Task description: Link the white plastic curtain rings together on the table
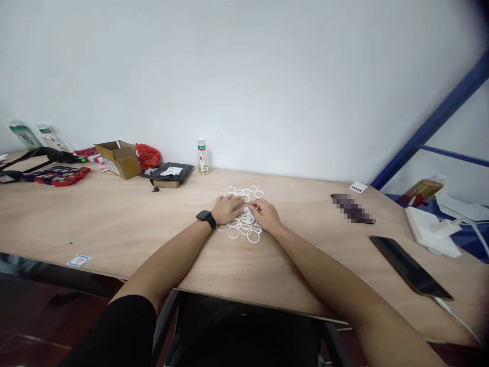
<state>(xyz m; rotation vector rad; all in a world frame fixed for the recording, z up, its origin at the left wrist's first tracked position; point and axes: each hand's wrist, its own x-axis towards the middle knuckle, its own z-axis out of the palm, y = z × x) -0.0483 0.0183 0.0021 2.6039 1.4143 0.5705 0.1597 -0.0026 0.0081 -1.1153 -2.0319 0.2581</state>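
Several white plastic rings lie in a heap at the middle of the wooden table, with a few more rings just behind. My left hand, with a black watch on its wrist, rests palm down on the heap, fingers stretched toward the right. My right hand sits beside it on the heap, its fingers curled onto a ring where the two hands meet. The rings under my palms are hidden.
A small bottle stands by the wall. At the left are a cardboard box, a red bag, a black parcel and red trays. A dark phone and white devices lie right.
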